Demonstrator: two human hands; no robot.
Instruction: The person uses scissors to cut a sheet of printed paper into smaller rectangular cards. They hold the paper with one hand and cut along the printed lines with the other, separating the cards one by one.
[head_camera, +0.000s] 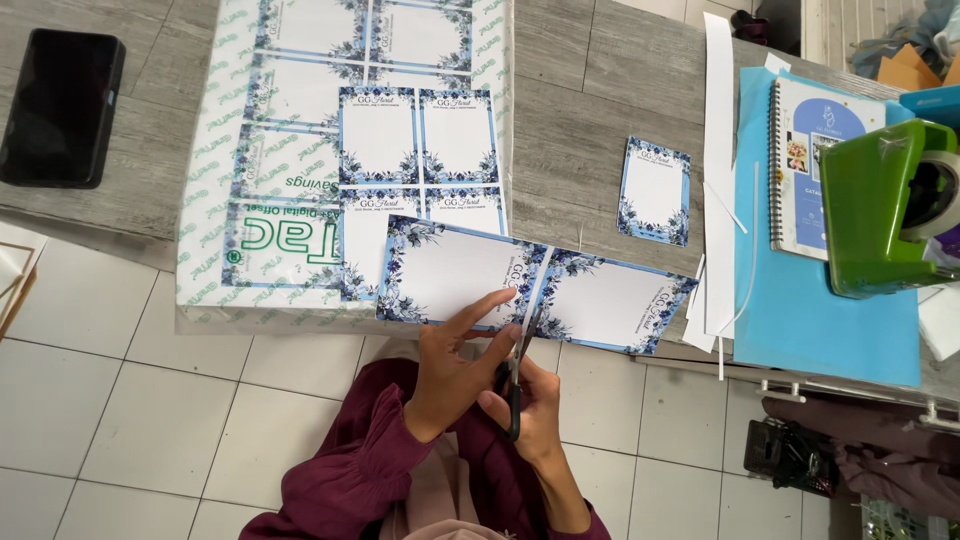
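Observation:
My left hand (450, 365) pinches the near edge of a printed strip of two blue floral-bordered cards (470, 275), held over the table's front edge. My right hand (535, 410) grips dark scissors (518, 370), whose blades point up into the white gap between the two cards. The strip's right card (610, 305) sticks out to the right. A single cut card (654, 191) lies on the grey table beyond.
A wrapped ream of paper (215, 200) carries more uncut card sheets (415, 145). A black phone (62, 107) lies at far left. To the right are white paper offcuts (718, 150), a blue sheet (820, 320), a spiral notebook (815, 160) and a green tape dispenser (885, 205).

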